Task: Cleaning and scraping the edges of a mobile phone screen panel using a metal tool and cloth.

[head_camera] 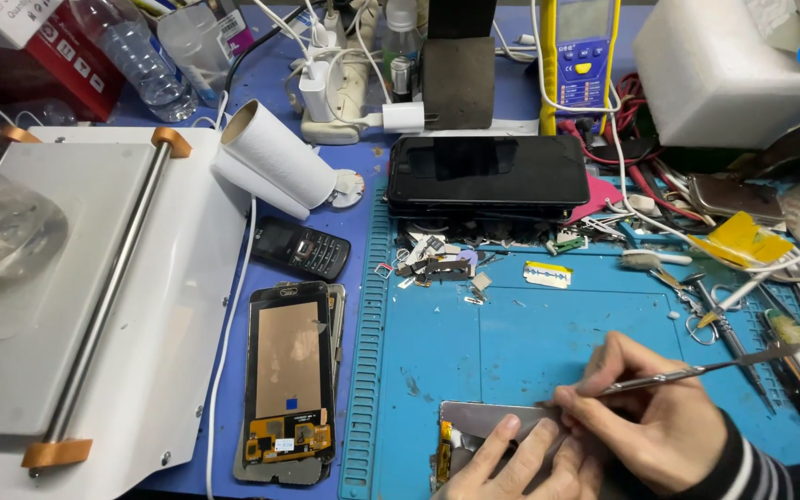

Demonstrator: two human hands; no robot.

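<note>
While my left hand presses its fingers flat on the grey metal phone part at the near edge of the blue mat, my right hand pinches a thin metal tool, its tip apparently touching the part's top edge. Left of the mat lies an opened phone screen, then a small black keypad phone on the worktop.
</note>
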